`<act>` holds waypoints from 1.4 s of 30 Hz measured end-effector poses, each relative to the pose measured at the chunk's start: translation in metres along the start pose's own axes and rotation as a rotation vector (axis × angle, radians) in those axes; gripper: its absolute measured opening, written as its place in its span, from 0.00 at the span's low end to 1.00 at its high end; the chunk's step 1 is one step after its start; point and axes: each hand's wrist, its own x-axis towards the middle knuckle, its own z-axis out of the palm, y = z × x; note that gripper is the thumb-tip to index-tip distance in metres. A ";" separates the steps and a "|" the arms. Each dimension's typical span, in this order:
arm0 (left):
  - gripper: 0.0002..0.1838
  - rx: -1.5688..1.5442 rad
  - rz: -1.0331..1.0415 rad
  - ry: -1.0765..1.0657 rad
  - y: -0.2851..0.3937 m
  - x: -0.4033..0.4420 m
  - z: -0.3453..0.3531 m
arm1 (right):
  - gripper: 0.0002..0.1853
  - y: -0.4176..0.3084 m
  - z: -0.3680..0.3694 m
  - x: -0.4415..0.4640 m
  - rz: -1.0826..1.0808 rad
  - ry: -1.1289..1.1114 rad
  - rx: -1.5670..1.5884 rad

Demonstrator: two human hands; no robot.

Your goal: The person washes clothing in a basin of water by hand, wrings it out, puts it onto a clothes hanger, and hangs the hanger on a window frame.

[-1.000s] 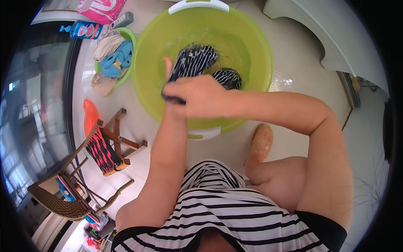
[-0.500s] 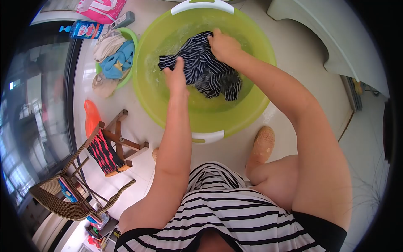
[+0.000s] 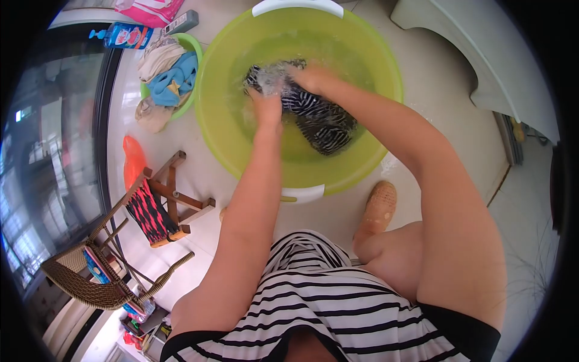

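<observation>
A dark cloth with white stripes [image 3: 325, 123] lies partly under water in the large green tub [image 3: 208, 114]. My left hand [image 3: 264, 102] is at the cloth's left part, its fingers closed on the fabric and partly under splashing water. Just right of it, my right hand [image 3: 310, 77] grips the upper part of the cloth, fingertips hidden by foam and water. The rest of the cloth spreads toward the tub's lower right.
Left of the tub, a small green basin [image 3: 192, 45] holds blue and beige cloths [image 3: 174, 78]. Beyond are a blue bottle [image 3: 128, 36] and pink bag [image 3: 151, 11]. A folding stool [image 3: 151, 211] and woven chair [image 3: 84, 283] stand lower left.
Both hands have come closer together and gone down into the water with the cloth, which was spread and lifted between them. Water now splashes around them, and the cloth's loose part has shifted lower right.
</observation>
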 end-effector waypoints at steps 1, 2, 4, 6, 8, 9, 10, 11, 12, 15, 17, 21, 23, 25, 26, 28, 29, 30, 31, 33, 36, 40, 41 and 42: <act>0.36 -0.308 -0.160 -0.222 0.013 -0.005 -0.002 | 0.35 -0.004 -0.004 -0.005 0.031 -0.134 0.185; 0.37 -0.613 -0.324 -0.445 0.022 -0.009 -0.003 | 0.35 -0.014 -0.017 -0.014 0.061 -0.266 0.372; 0.32 -0.787 -0.465 -0.460 0.054 -0.027 -0.012 | 0.35 -0.034 -0.054 -0.046 -0.060 -0.379 0.455; 0.32 -0.860 -0.436 -0.569 0.047 -0.036 -0.018 | 0.26 -0.056 -0.085 -0.094 -0.314 -0.362 0.401; 0.33 -1.076 -0.306 -0.856 0.047 -0.041 -0.017 | 0.20 -0.057 -0.026 -0.099 -0.745 -0.048 0.142; 0.33 -1.140 -0.263 -0.931 0.045 -0.039 -0.017 | 0.20 -0.054 -0.025 -0.106 -0.743 -0.045 0.141; 0.33 -1.182 -0.229 -0.958 0.043 -0.040 -0.017 | 0.15 -0.051 -0.027 -0.115 -0.983 0.081 0.192; 0.34 -1.210 -0.203 -0.939 0.040 -0.038 -0.016 | 0.12 -0.049 -0.030 -0.116 -1.102 0.146 0.222; 0.34 -1.222 -0.151 -0.902 0.034 -0.033 -0.015 | 0.10 -0.046 -0.034 -0.117 -1.220 0.216 0.246; 0.35 -1.132 0.001 -0.648 0.029 -0.021 -0.015 | 0.11 -0.034 -0.041 -0.082 -1.148 0.098 0.036; 0.36 -1.046 -0.068 -0.476 0.038 -0.017 -0.018 | 0.12 -0.026 -0.047 -0.057 -0.884 -0.009 -0.061; 0.38 -0.448 -0.019 -0.029 0.042 -0.011 -0.018 | 0.20 -0.004 -0.055 -0.004 -0.211 0.008 0.045; 0.44 0.109 0.223 0.113 0.040 -0.014 -0.021 | 0.24 -0.004 -0.048 0.003 -0.062 0.011 0.088; 0.41 0.383 0.337 0.238 0.033 -0.026 -0.011 | 0.34 -0.004 -0.037 -0.002 0.053 0.043 0.045; 0.40 0.481 0.455 0.323 0.032 -0.026 -0.009 | 0.34 -0.002 -0.031 0.000 0.050 0.037 0.045; 0.39 0.517 0.535 0.341 0.036 -0.027 -0.012 | 0.34 0.006 -0.024 0.000 -0.320 -0.258 -0.221; 0.37 0.548 0.619 0.355 0.040 -0.028 -0.013 | 0.28 0.007 -0.031 0.001 -0.462 -0.340 -0.299; 0.37 0.553 0.619 0.354 0.041 -0.027 -0.015 | 0.28 0.013 -0.025 0.005 -0.461 -0.342 -0.295; 0.37 0.509 0.589 0.341 0.042 -0.025 -0.017 | 0.24 0.020 -0.014 0.013 -0.536 -0.226 -0.368; 0.37 0.463 0.558 0.331 0.044 -0.025 -0.019 | 0.21 0.027 0.005 0.028 -0.541 -0.067 -0.393; 0.37 -0.049 0.243 0.092 0.050 -0.024 -0.017 | 0.26 0.015 -0.002 0.031 -0.048 -0.294 -0.122; 0.39 -0.527 -0.043 -0.187 0.042 -0.018 -0.003 | 0.28 -0.014 -0.031 -0.006 0.048 -0.109 0.217; 0.39 -0.666 -0.188 -0.353 0.043 -0.017 -0.008 | 0.27 -0.023 -0.039 -0.021 -0.020 -0.143 0.315; 0.39 -0.799 -0.335 -0.519 0.044 -0.018 -0.013 | 0.26 -0.034 -0.047 -0.038 -0.091 -0.177 0.414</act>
